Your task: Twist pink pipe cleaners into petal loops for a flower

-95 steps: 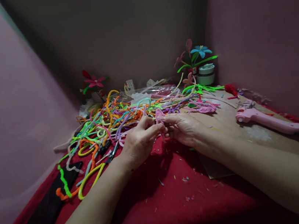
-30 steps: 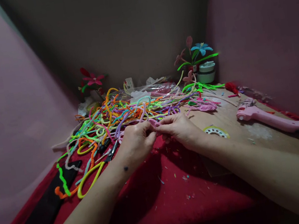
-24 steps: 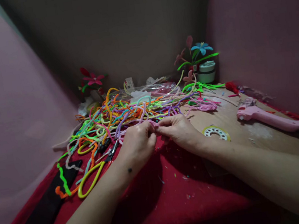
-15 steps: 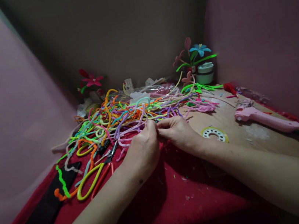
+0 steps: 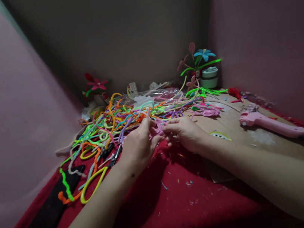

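A looped piece of pink fuzzy stem (image 5: 159, 126) was up between the two hands, above the middle of the red-clothed worktop (image 5: 179, 212). The right hand (image 5: 187, 131) pinched one side of it between thumb and fingers. The left hand (image 5: 140, 143) held the other side in bent fingers, its thumb jutting out beneath; from where I stood, the fingertips behind were hidden. Just beyond the hands, a tangled heap of coloured stems (image 5: 123, 121) spread toward the far edge, running over to the left. Yellow-handled scissors (image 5: 112, 161) lay beside the left forearm, and a flat black slab (image 5: 40, 224) lay along the left edge, stem ends across its top. On the right, a brown board (image 5: 238, 154) carried a pink glue gun (image 5: 272, 123) near the right edge and a tape roll (image 5: 220, 135), partly covered by the right forearm. A blue flower (image 5: 204, 54) stood at the far right corner.
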Demonstrator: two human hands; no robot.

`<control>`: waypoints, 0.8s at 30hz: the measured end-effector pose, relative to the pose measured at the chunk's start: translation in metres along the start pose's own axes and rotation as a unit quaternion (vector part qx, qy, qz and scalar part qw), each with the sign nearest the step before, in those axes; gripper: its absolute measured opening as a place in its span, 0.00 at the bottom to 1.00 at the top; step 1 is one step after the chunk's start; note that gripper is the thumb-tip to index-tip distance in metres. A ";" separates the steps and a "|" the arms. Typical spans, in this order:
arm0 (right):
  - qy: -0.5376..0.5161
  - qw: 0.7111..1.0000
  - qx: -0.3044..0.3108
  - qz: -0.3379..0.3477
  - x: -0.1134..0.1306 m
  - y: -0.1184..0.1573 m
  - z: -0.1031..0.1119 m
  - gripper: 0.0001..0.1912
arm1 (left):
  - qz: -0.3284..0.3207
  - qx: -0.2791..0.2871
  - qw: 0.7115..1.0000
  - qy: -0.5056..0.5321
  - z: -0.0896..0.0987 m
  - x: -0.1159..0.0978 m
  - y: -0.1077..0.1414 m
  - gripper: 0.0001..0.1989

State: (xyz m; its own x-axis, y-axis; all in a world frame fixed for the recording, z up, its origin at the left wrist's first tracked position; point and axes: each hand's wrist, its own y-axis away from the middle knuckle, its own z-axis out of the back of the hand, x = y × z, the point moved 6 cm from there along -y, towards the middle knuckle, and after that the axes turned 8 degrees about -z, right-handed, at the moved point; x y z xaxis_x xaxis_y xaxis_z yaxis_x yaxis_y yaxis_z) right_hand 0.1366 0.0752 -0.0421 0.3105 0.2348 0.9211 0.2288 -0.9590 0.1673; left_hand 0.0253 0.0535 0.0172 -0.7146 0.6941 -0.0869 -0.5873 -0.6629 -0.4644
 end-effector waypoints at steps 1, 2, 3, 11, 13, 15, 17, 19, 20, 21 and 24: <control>-0.018 1.000 -0.004 0.002 0.000 -0.001 0.001 0.05 | -0.014 0.000 1.000 0.024 0.001 0.002 -0.002 0.07; -0.030 1.000 -0.004 0.001 0.000 -0.002 0.002 0.05 | -0.032 -0.004 0.999 0.041 0.002 0.003 -0.003 0.04; -0.037 0.999 -0.002 -0.001 0.000 -0.003 0.003 0.04 | -0.052 -0.010 0.997 0.050 0.003 0.003 -0.005 0.02; -0.028 1.000 0.000 -0.002 0.000 0.000 0.000 0.03 | 0.130 0.058 0.952 0.272 -0.008 0.015 -0.005 0.09; -0.006 1.000 0.003 0.000 0.001 0.002 -0.002 0.04 | 0.158 0.096 0.926 0.328 -0.013 0.012 -0.003 0.10; 0.010 1.000 0.015 0.001 0.001 0.003 -0.004 0.04 | 0.140 0.075 0.934 0.320 -0.011 0.009 -0.003 0.10; 0.023 0.999 0.029 -0.002 0.000 0.003 -0.006 0.03 | 0.114 0.025 0.957 0.265 -0.006 0.007 -0.002 0.07; 0.032 0.999 0.042 -0.008 -0.002 0.003 -0.006 0.03 | 0.089 -0.010 0.977 0.193 -0.002 0.004 -0.001 0.03; 0.032 0.998 0.047 -0.010 -0.002 0.002 -0.007 0.03 | 0.077 -0.019 0.983 0.165 -0.001 0.003 0.000 0.04; 0.028 0.998 0.052 -0.010 -0.002 0.002 -0.007 0.03 | 0.068 -0.024 0.986 0.147 0.000 0.001 0.000 0.07; -0.007 0.997 0.074 -0.003 0.000 0.003 -0.009 0.04 | 0.071 -0.036 0.988 0.131 0.001 0.002 0.001 0.15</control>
State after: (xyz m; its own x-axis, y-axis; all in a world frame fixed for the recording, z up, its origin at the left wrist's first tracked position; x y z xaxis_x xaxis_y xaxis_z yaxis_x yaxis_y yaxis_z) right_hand 0.1291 0.0706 -0.0388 0.3214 0.2429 0.9152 0.3636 -0.9241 0.1176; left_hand 0.0229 0.0543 0.0178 -0.6595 0.6501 -0.3774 -0.4528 -0.7443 -0.4909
